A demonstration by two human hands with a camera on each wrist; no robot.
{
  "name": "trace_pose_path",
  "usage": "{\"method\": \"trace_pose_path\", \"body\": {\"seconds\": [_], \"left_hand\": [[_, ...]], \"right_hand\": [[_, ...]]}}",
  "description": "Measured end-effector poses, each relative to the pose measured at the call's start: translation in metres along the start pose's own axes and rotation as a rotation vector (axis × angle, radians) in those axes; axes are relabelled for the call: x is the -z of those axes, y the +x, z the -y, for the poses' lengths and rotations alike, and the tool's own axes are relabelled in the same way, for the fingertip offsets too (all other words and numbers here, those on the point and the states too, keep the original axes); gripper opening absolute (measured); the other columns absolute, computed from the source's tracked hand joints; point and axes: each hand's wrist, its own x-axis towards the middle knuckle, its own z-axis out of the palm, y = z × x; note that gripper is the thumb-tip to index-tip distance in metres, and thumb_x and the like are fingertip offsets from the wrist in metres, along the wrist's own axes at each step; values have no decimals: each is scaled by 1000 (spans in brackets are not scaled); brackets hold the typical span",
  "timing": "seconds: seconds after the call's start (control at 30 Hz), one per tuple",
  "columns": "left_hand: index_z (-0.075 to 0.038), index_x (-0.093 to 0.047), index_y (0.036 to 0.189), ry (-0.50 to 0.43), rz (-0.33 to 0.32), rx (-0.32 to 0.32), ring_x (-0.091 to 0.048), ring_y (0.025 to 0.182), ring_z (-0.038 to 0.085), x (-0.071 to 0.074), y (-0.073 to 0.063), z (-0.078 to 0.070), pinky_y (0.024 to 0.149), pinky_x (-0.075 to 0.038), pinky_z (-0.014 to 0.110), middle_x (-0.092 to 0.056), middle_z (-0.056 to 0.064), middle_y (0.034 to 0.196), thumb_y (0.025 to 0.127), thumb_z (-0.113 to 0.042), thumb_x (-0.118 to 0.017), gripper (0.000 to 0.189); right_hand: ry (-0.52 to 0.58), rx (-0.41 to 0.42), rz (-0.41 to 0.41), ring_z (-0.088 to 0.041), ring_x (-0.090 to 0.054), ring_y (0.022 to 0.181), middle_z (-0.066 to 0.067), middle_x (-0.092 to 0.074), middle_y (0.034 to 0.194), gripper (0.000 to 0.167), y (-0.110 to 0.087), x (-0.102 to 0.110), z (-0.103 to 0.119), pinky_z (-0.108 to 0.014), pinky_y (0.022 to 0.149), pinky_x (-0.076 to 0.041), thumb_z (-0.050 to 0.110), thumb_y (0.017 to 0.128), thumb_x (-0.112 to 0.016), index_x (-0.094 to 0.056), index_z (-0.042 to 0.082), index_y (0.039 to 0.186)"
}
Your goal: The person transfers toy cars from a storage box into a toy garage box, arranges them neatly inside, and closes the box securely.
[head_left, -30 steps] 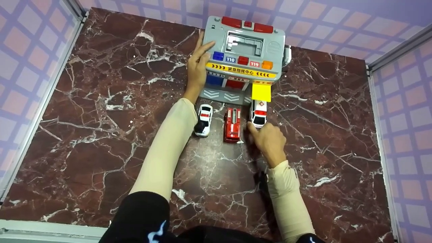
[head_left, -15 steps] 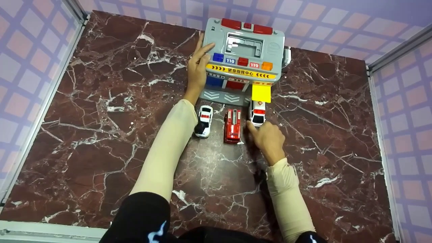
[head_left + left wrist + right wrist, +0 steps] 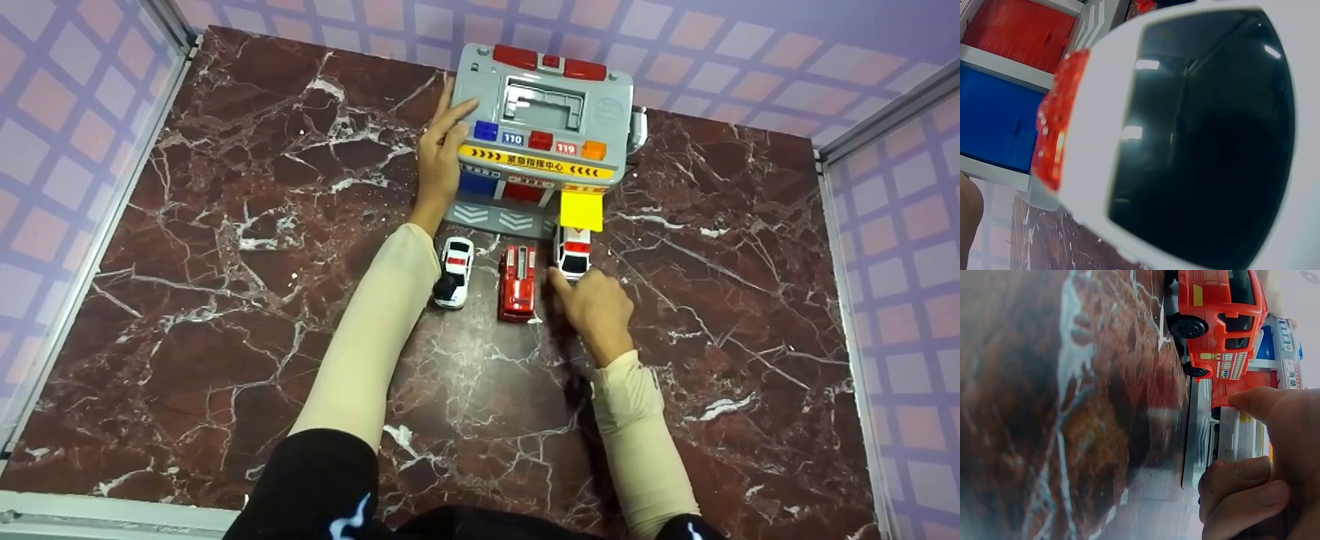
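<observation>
My left hand (image 3: pixel 441 161) rests against the left side of a grey toy rescue station (image 3: pixel 487 82), its fingers extended along the side and over the roof corner. My right hand (image 3: pixel 600 307) holds the front end of a white toy ambulance (image 3: pixel 574 259), thumb along its left side and other fingers curled, as the right wrist view shows. The ambulance's rear lies beneath the raised yellow door (image 3: pixel 581 211) of the right bay. A red toy fire truck (image 3: pixel 517 283) and a white toy police car (image 3: pixel 454 262) stand before the station. The police car (image 3: pixel 1207 129) fills the left wrist view.
The blue door (image 3: pixel 996 118) and red door (image 3: pixel 1022 34) of the other bays are down. A grey ramp (image 3: pixel 487 217) with white arrows fronts the station. Patterned walls (image 3: pixel 720 67) border the dark red marbled tabletop (image 3: pixel 225 337) at the back and sides.
The ambulance has edged slightly farther under the yellow door, and my right hand has moved along with it. My left hand keeps its place on the station.
</observation>
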Motion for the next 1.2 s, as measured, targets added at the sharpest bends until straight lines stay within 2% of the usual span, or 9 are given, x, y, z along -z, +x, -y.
{"method": "trace_pose_path", "body": {"seconds": [0.17,0.3,0.5,0.63,0.73,0.83,0.93,1.07,1.2], "left_hand": [[5,-64,126,15,4,19,-46,139,13,-2,0,1,74,-47,17,-33,16,161,97,3,-45,35],[7,-64,125,10,4,-5,-36,148,19,-2,-1,0,111,-37,19,-32,21,159,97,4,-45,34],[9,-63,124,5,15,-47,-34,148,28,-1,-1,1,118,-29,22,-32,24,158,95,6,-45,34],[10,-64,124,-2,11,-45,-46,141,22,0,-1,2,90,-47,18,-32,24,158,95,6,-46,34],[8,-64,125,3,10,-12,-50,133,14,0,-1,0,65,-43,18,-32,20,160,96,4,-46,34],[7,-64,125,6,14,-1,-48,136,11,0,-1,-1,69,-45,20,-32,18,160,97,4,-46,34],[7,-63,125,3,13,-7,-42,143,14,0,-1,-2,91,-48,22,-32,19,160,96,4,-46,34],[7,-64,125,6,8,-8,-38,146,17,1,-1,-2,112,-38,23,-32,18,160,96,4,-46,34],[8,-63,125,2,14,-16,-36,148,21,2,-1,-2,116,-33,22,-32,20,160,96,4,-46,34]], "right_hand": [[15,-22,-12,-47,-68,95,-31,-69,109,77,2,-1,0,-59,78,-55,71,91,-45,-69,-2,94],[12,-13,-5,-48,-68,96,-32,-68,110,80,3,-3,0,-59,78,-55,72,92,-45,-70,-4,98],[17,1,-2,-48,-68,96,-32,-68,112,83,4,-5,1,-59,79,-55,72,92,-44,-69,-6,102],[17,12,-2,-48,-67,97,-32,-68,112,82,4,-5,1,-60,80,-54,72,92,-43,-69,-6,101],[13,11,10,-48,-67,99,-32,-67,114,84,5,-4,1,-60,81,-54,73,92,-42,-69,-6,102],[10,6,18,-47,-67,100,-32,-67,115,85,7,-3,2,-59,82,-54,73,92,-41,-69,-6,104],[10,3,21,-47,-67,100,-31,-67,116,85,8,-3,3,-59,83,-54,73,92,-41,-69,-6,106],[8,4,15,-47,-67,100,-31,-67,116,85,9,-3,4,-59,83,-54,73,92,-42,-69,-6,106],[11,4,9,-47,-67,98,-32,-67,115,85,10,-3,5,-58,82,-54,73,92,-42,-68,-6,107]]}}
